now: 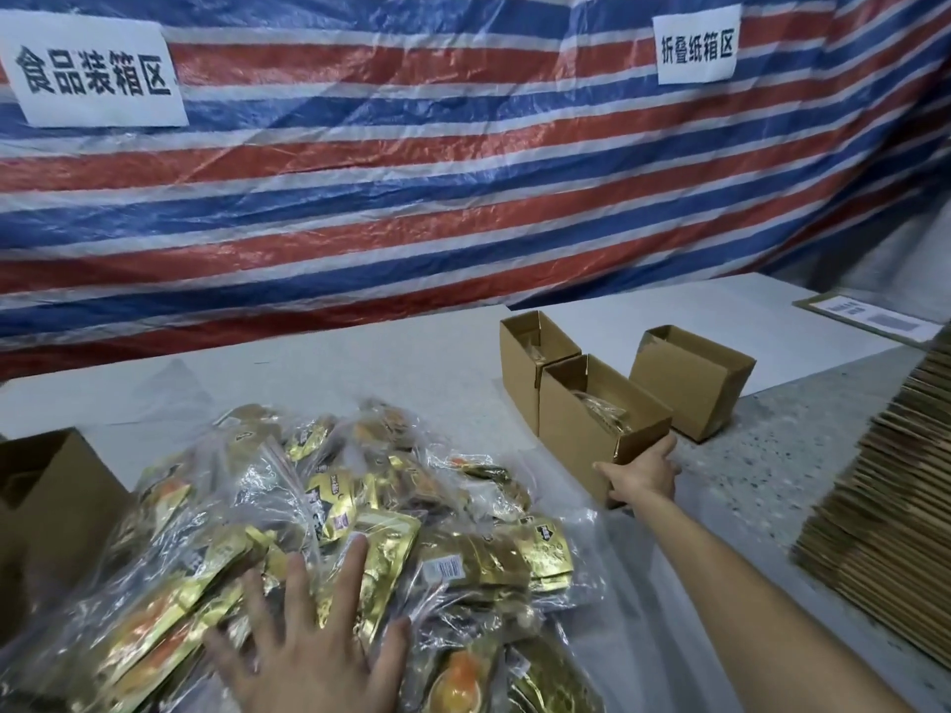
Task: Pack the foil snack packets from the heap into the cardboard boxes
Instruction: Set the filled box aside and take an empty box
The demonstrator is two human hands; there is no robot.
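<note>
Our right grip [640, 476] clamps the near corner of an open cardboard box [576, 429]; our left grip [309, 635] lies spread flat on the crinkly gold foil packets [370, 512] heaped near-left on the tabletop [411, 367]. Flattened cartons [885, 506] stack right.

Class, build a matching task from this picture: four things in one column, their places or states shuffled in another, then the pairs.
1 left hand
2 right hand
3 flat carton stack
4 large white sign

A hangs on the striped tarp
B grips an open cardboard box by its near end
C fingers spread over the foil packet heap
D at the table's right side

Pairs: 1-C, 2-B, 3-D, 4-A
</note>
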